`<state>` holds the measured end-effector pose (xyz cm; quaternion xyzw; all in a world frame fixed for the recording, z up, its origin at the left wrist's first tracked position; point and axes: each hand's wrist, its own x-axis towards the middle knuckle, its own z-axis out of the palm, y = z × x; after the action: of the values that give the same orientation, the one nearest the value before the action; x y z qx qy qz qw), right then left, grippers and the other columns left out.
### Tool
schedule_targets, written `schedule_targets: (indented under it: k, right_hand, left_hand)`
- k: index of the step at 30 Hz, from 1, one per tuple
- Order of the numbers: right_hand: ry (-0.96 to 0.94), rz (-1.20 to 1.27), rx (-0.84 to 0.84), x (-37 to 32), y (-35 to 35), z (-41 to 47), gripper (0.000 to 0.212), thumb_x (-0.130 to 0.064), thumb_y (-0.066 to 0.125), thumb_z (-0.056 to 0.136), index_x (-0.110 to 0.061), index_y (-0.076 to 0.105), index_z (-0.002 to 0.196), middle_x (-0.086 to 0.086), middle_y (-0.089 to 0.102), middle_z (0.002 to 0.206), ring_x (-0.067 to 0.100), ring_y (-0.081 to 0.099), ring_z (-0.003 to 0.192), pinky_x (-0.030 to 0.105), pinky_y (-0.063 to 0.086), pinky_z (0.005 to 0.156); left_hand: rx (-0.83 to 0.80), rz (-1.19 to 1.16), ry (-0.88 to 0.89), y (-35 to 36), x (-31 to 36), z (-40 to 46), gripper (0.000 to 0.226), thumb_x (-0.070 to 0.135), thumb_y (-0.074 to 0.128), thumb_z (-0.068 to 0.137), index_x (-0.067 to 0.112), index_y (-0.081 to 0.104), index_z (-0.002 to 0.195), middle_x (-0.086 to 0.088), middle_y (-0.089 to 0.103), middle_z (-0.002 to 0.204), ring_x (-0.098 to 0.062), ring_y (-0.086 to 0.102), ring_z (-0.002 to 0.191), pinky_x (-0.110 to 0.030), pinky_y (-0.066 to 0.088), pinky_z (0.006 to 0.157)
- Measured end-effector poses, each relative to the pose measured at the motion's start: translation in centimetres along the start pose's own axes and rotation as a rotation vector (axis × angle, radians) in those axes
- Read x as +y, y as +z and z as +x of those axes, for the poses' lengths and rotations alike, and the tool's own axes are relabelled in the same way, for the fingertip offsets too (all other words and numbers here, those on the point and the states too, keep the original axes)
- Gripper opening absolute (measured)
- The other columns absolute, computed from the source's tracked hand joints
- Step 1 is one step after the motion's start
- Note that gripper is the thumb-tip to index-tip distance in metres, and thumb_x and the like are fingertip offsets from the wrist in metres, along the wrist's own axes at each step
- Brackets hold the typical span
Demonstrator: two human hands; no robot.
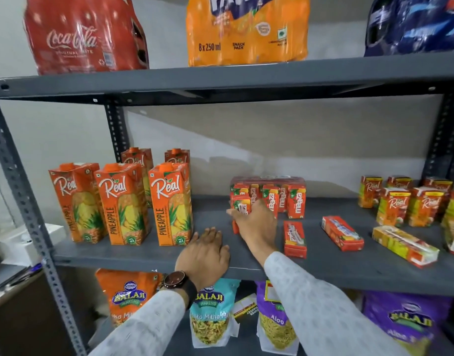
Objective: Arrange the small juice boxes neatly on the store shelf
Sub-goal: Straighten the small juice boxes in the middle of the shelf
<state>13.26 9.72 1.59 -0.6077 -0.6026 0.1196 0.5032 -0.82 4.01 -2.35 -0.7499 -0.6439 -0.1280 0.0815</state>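
My right hand (256, 222) is closed around a small red Maaza juice box (241, 205), held upright in front of a wrapped row of Maaza boxes (269, 194) on the middle shelf (143, 255). My left hand (204, 253) rests flat on the shelf's front edge, holding nothing. Two small red boxes lie flat to the right, one (294, 238) close to my right forearm and another (342, 233) farther right. A yellow and red box (404, 245) lies flat beyond them. Several small Real boxes (405, 204) stand upright at the far right.
Tall Real pineapple cartons (120, 204) stand on the left of the middle shelf. Soda multipacks (246, 29) sit on the shelf above. Snack bags (210, 312) fill the shelf below. A perforated grey upright (23, 201) frames the left side.
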Motion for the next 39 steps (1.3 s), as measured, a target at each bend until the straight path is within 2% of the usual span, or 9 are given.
schedule_targets:
  k: [2, 7, 13, 17, 23, 27, 32, 36, 39]
  right_hand:
    - [-0.015, 0.006, 0.019, 0.6, 0.4, -0.3, 0.061, -0.065, 0.078, 0.074, -0.022, 0.055, 0.111, -0.004, 0.067, 0.101, 0.018, 0.068, 0.092, 0.036, 0.057, 0.072]
    - [-0.073, -0.038, -0.053, 1.4, -0.2, 0.3, 0.067, -0.06, 0.078, 0.078, -0.021, 0.048, 0.124, -0.002, 0.064, 0.111, 0.019, 0.066, 0.097, 0.029, 0.049, 0.068]
    - [-0.085, 0.058, -0.105, 3.1, 0.4, 1.1, 0.062, -0.048, 0.078, 0.079, -0.024, 0.048, 0.127, -0.002, 0.067, 0.116, 0.023, 0.069, 0.104, 0.041, 0.059, 0.08]
    - [-0.078, 0.071, -0.052, 3.0, 0.4, 1.2, 0.081, -0.061, 0.083, 0.071, -0.022, 0.046, 0.131, 0.001, 0.065, 0.123, 0.024, 0.066, 0.107, 0.04, 0.058, 0.083]
    - [-0.093, 0.091, -0.111, 3.1, 0.3, 1.6, 0.06, -0.044, 0.081, 0.077, -0.025, 0.048, 0.123, -0.002, 0.067, 0.114, 0.023, 0.068, 0.102, 0.038, 0.055, 0.08]
    - [-0.094, 0.089, -0.113, 2.7, 0.4, 1.4, 0.073, -0.056, 0.085, 0.071, -0.025, 0.045, 0.125, -0.005, 0.061, 0.114, 0.017, 0.063, 0.098, 0.038, 0.056, 0.079]
    - [-0.102, 0.096, -0.144, 3.1, 0.6, 1.6, 0.052, -0.036, 0.081, 0.078, -0.024, 0.05, 0.118, -0.004, 0.067, 0.101, 0.02, 0.069, 0.092, 0.039, 0.058, 0.076]
    - [-0.079, 0.152, -0.136, 3.0, 0.5, 1.6, 0.061, -0.043, 0.085, 0.075, -0.026, 0.05, 0.122, -0.005, 0.065, 0.11, 0.018, 0.066, 0.097, 0.041, 0.058, 0.081]
    - [-0.088, 0.123, -0.152, 3.3, 0.5, 1.5, 0.049, -0.036, 0.079, 0.084, -0.024, 0.053, 0.124, -0.001, 0.068, 0.115, 0.023, 0.068, 0.105, 0.042, 0.058, 0.087]
  left_hand:
    - [-0.013, -0.008, -0.005, -0.1, 0.1, -0.1, 0.068, 0.043, 0.018, 0.098, 0.01, 0.036, 0.154, -0.011, 0.034, 0.163, -0.023, 0.027, 0.153, -0.04, 0.014, 0.125]
    - [-0.097, -0.018, -0.014, -0.7, 0.3, 0.4, 0.069, 0.043, 0.018, 0.099, 0.009, 0.028, 0.158, -0.011, 0.025, 0.167, -0.023, 0.02, 0.156, -0.04, 0.01, 0.125]
    - [-0.163, -0.061, -0.027, -0.6, 0.4, 1.4, 0.064, 0.037, 0.026, 0.102, 0.008, 0.022, 0.159, -0.01, 0.016, 0.169, -0.02, 0.012, 0.157, -0.041, 0.005, 0.127]
    - [-0.142, -0.042, -0.023, -0.3, 0.2, 1.2, 0.073, 0.044, 0.016, 0.095, 0.009, 0.024, 0.159, -0.009, 0.018, 0.169, -0.019, 0.014, 0.157, -0.041, 0.006, 0.127]
    - [-0.112, -0.057, -0.034, -0.2, 0.3, 1.5, 0.062, 0.039, 0.026, 0.104, 0.012, 0.025, 0.159, -0.005, 0.018, 0.169, -0.016, 0.013, 0.157, -0.037, 0.005, 0.127]
    - [-0.099, -0.049, -0.04, -0.2, 0.0, 1.3, 0.063, 0.04, 0.026, 0.103, 0.013, 0.026, 0.159, -0.005, 0.02, 0.169, -0.015, 0.015, 0.156, -0.036, 0.007, 0.127]
    - [-0.098, -0.063, -0.04, -0.3, 0.1, 1.3, 0.063, 0.042, 0.026, 0.103, 0.015, 0.025, 0.16, -0.003, 0.018, 0.169, -0.014, 0.014, 0.156, -0.035, 0.006, 0.127]
    - [-0.095, -0.062, -0.042, -0.5, 0.1, 1.3, 0.063, 0.042, 0.027, 0.103, 0.016, 0.024, 0.16, -0.001, 0.018, 0.169, -0.013, 0.014, 0.156, -0.034, 0.005, 0.127]
    - [-0.096, -0.058, -0.039, -0.3, 0.2, 1.1, 0.062, 0.042, 0.027, 0.103, 0.016, 0.025, 0.16, -0.001, 0.019, 0.169, -0.014, 0.014, 0.156, -0.034, 0.006, 0.127]
